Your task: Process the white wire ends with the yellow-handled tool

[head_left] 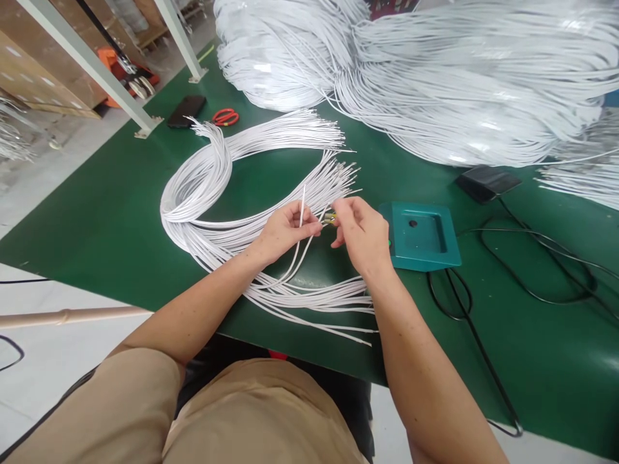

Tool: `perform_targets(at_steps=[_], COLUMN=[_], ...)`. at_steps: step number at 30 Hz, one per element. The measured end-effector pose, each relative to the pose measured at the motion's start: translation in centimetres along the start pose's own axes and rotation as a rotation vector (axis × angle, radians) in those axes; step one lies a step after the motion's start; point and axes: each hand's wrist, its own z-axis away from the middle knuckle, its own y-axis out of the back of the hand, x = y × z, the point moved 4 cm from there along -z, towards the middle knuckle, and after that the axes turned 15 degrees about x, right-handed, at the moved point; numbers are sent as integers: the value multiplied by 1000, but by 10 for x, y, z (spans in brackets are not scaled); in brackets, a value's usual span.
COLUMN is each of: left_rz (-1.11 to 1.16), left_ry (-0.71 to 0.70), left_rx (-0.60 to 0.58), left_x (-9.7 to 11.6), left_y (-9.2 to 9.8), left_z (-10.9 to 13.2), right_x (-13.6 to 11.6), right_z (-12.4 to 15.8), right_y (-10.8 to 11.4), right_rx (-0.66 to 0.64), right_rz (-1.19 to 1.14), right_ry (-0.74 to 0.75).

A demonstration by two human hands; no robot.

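Between the fingers of my left hand (293, 227) are white cables, one end standing up past the thumb. Close by on its right, my right hand (362, 233) pinches the short coloured wires (329, 219), yellowish and grey, at a cable's end. Both hands are closed, their fingertips almost meeting. Beneath and around them spreads a looped bundle of white cables (186, 193), its loose ends fanned to the right. Just right of my right hand sits a teal tray-shaped device (424, 258) with a green light at its left edge.
Huge coils of white cable (435, 84) fill the back of the green table (87, 238). Red-handled scissors (225, 116) and a dark flat case (186, 111) lie back left, near white posts (91, 64). At right are a black pedal-like box (487, 183) and looping black cords (541, 296).
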Motion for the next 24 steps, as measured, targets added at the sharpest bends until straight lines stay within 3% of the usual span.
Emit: perform_targets(at_steps=[2, 8, 16, 21, 24], left_rz=[-12, -136, 13, 49, 49], left_ry=[-20, -78, -17, -6, -15], left_rx=[2, -18, -37, -69, -102], left_x=[-2, -9, -6, -3, -1], left_y=[0, 2, -1, -5, -6], left_z=[0, 1, 2, 4, 6], right_x=[3, 7, 7, 2, 0], right_z=[1, -1, 4, 1, 0], right_y=[-5, -9, -13, -10, -9], right_rx=[-60, -76, -258, -186, -222], right_rz=[-36, -299, -542, -469, -433], right_ry=[-75, -203, -434, -275, -198])
